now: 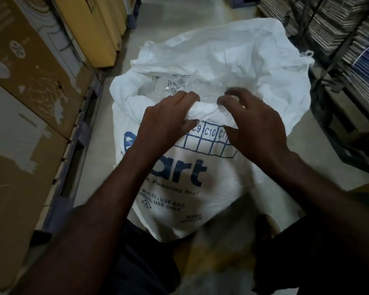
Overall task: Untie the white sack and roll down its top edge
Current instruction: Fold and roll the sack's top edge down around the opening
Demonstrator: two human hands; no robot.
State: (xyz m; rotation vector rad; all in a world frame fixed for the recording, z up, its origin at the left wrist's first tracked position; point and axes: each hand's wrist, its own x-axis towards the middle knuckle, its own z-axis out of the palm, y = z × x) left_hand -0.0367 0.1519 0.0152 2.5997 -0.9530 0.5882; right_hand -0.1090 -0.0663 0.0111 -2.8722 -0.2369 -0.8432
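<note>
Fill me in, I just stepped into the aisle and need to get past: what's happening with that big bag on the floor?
A person is working on a white sack standing on the floor between cardboard boxes and shelving. Its mouth is already open, with clear plastic showing inside. The left hand and right hand both grip the near top edge, which is bunched into a roll between them. The far side of the rim stands up, not yet rolled.

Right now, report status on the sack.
Left hand and right hand grip the near rim of the white woven sack. Mouth open, rim partly rolled. Nothing in the way.
</note>
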